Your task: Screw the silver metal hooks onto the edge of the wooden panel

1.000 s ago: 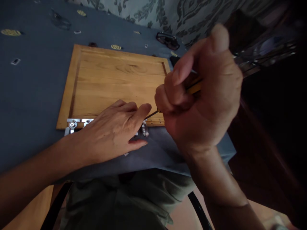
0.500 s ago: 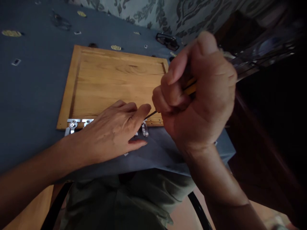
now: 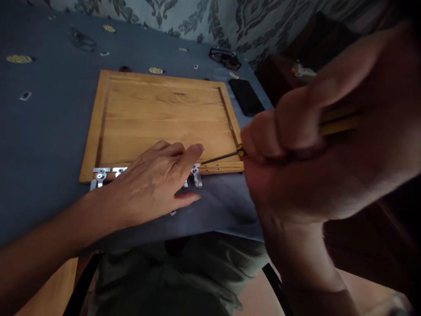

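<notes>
A framed wooden panel (image 3: 164, 114) lies flat, with metal hinges (image 3: 100, 175) along its near edge. My left hand (image 3: 158, 180) rests over that edge, fingers spread, covering part of the hardware; its thumb and index finger are beside the right-hand hinge (image 3: 196, 175). At the right, my right hand (image 3: 315, 127) is wrapped round the black-and-yellow handle of a screwdriver (image 3: 219, 158). The shaft points left, its tip close to the right-hand hinge. Whether the tip touches a screw is too small to tell. Small dark holes show in the panel's edge below the shaft.
The panel lies on a blue patterned cloth (image 3: 49, 145). Behind it are dark glasses (image 3: 225, 58), and a black phone (image 3: 246, 97) is at its back right. Another pair of glasses (image 3: 82, 39) lies at the far left. A patterned curtain hangs behind.
My right hand has moved right and nearer to the camera with the screwdriver, exposing more of its shaft and the phone. My left hand has barely moved.
</notes>
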Demonstrator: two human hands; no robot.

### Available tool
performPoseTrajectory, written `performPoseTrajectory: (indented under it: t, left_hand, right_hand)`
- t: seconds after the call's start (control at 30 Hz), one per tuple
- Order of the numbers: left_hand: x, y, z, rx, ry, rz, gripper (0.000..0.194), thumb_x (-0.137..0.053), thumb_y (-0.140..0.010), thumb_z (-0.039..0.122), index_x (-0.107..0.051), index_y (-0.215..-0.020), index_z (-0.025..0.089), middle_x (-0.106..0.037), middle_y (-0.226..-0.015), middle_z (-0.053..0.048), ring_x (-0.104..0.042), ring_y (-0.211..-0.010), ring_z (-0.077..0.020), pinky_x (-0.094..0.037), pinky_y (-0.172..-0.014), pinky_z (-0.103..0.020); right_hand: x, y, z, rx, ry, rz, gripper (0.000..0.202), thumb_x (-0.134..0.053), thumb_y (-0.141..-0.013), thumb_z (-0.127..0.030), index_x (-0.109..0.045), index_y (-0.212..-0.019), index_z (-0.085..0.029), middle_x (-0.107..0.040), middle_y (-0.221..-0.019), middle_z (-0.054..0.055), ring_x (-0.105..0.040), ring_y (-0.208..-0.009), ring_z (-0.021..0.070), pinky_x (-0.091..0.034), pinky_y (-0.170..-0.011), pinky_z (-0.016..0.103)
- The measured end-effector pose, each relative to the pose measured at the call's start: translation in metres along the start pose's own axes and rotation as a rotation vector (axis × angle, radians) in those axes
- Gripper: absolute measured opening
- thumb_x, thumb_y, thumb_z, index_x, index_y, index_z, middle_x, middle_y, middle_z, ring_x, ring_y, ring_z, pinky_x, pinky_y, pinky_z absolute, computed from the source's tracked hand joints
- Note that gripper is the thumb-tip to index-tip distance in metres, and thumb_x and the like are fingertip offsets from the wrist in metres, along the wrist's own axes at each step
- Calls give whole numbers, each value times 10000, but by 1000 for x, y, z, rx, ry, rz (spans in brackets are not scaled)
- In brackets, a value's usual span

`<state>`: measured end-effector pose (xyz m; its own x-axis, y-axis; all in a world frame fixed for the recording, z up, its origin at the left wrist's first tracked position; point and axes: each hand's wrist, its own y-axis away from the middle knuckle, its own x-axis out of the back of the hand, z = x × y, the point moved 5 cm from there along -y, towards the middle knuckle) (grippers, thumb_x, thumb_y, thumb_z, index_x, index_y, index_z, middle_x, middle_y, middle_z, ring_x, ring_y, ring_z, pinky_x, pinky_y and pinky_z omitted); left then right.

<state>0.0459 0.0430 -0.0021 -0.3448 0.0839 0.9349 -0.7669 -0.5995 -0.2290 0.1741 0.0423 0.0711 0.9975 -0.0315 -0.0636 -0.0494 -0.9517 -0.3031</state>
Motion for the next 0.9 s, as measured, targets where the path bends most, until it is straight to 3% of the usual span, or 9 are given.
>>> performPoseTrajectory:
  t: [0.1,0.27,0.37,0.6,0.77,0.9]
  left_hand:
    - [0,0,1,-4,-6,7,506,-837,-827,356,-533,-1185,167,-737,-1008,-92,-693,-913,-267,-566,-849,-398]
    - [0,-1,2,-10,-18,14,500,-832,-831,363,-539,-1179,156,-736,-1000,-96,-696,-900,-271,-564,-832,-395]
    - [0,-1,2,-14,-2,5,505,-824,-843,358,-538,-1199,144,-737,-1011,-109,-700,-904,-279,-563,-833,-404]
    - [-1,-2,1,-7,13,-14,529,-835,-840,363,-539,-1220,145,-743,-1033,-113,-707,-914,-286,-556,-844,-410]
    - [1,-3,2,9,24,-55,512,-811,-864,352,-530,-1245,157,-750,-1038,-91,-705,-922,-267,-548,-878,-402]
    - [1,-4,3,13,16,-46,546,-818,-853,352,-526,-1264,143,-742,-1021,-93,-700,-922,-274,-543,-873,-401]
  right_hand:
    - [5,3,3,159,-43,111,483,-549,-1009,-631,-457,-697,-274,-115,-512,-88,-112,-375,85,-169,-372,257]
    - [5,1,11,145,171,151,597,-304,-996,-817,-394,-704,-304,-136,-512,-82,-121,-372,117,-212,-370,299]
    - [6,-1,14,105,251,166,629,-185,-994,-832,-371,-711,-302,-157,-506,-71,-139,-373,127,-232,-379,301]
    - [4,-3,20,58,70,129,607,-217,-1074,-685,-437,-665,-294,-211,-463,-64,-144,-367,136,-210,-373,318]
    - [-4,-7,20,77,-36,-34,420,-365,-1085,-222,-486,-686,-270,-244,-491,-66,-237,-388,129,-258,-416,285]
    - [-4,-9,22,52,144,55,395,-272,-1097,-227,-380,-721,-283,-195,-504,-76,-210,-389,136,-267,-409,278]
